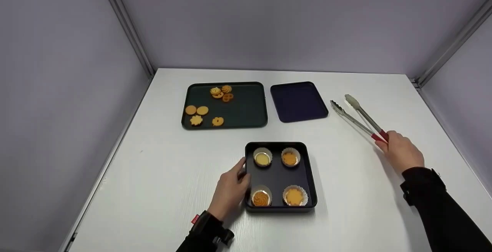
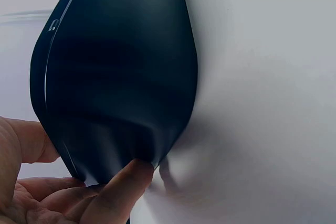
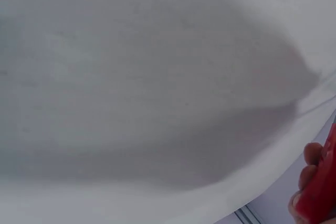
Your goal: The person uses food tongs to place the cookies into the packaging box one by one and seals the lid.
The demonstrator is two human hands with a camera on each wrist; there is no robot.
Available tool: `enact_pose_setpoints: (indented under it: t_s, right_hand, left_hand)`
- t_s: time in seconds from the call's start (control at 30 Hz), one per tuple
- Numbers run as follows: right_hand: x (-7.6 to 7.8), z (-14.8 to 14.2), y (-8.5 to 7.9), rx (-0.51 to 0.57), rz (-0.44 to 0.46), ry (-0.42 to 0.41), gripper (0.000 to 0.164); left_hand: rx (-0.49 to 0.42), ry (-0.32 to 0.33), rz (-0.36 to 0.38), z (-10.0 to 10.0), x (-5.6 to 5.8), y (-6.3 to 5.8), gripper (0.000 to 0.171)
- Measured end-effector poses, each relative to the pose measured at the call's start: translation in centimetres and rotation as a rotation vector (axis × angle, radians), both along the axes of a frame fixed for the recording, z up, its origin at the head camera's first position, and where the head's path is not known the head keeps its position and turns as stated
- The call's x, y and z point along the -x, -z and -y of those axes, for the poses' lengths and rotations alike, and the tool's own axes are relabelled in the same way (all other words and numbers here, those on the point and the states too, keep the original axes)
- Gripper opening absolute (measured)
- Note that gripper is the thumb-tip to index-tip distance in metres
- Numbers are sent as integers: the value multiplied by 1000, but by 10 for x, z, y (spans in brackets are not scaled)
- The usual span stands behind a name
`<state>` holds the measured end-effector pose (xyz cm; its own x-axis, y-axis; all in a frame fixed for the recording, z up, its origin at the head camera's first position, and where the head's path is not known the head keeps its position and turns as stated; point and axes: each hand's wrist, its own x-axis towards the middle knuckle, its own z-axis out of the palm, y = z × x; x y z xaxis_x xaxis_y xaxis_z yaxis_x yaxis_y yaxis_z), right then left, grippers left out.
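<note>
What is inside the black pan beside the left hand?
Inside the black pan stand four pale paper cups, each with a biscuit showing. The cups hide what is beneath them, and whether anything lies under the biscuits cannot be seen.

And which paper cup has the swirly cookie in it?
The near-left cup in the black pan: its cookie has curling ridges; cookies in the other three cups show no swirl.

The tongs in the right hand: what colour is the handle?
Red; the handle shows best, close up, in the right wrist view.
</note>
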<state>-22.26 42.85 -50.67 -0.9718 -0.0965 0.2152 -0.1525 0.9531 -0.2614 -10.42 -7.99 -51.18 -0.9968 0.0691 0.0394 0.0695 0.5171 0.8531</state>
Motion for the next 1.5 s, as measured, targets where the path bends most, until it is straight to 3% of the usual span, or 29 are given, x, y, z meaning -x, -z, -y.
enact_pose_setpoints:
  t_s: [0.4,0.77,1.0,1.27,1.5]
  right_hand:
    - [1,3,6,-66,-77,-4,37]
    - [6,2,10,-102,-4,5,39]
    - [6,1,10,-130,-22,-10,39]
    - [11,10,1,-133,-29,44,65]
    - [27,42,-13,-82,-114,-60,69]
  left_hand:
    - [10,5,-14,0,1,-1,53]
    - [21,-5,-28,-1,1,0,52]
    - [15,0,-11,-1,1,-1,53]
    - [17,1,-5,-1,0,-1,54]
    - [24,-1,-6,-2,1,-1,54]
